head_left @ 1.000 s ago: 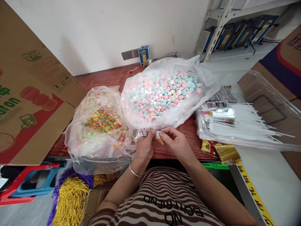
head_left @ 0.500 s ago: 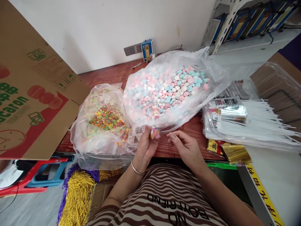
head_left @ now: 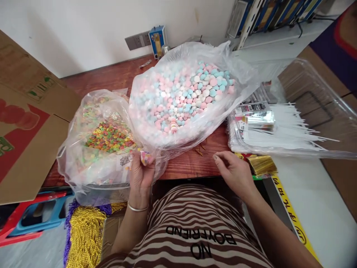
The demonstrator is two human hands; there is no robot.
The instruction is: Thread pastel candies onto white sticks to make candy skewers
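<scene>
Pkt [head_left: 145, 158] in L hand [head_left: 141, 174] — partly hidden

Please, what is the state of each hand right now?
Left hand: closed, holding a small colourful wrapper.
Right hand: loosely curled, no held thing visible.

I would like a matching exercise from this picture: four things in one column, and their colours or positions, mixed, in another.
Column one
1. Left hand
2. Right hand
3. Round pieces in the plastic bag
4. Thin sticks

Column two
A. Mixed pink, blue and white
B. Holding a small colourful wrapper
C. Only white
D. Close to the gold strips

Right pairs: 1-B, 2-D, 3-A, 4-C
</scene>
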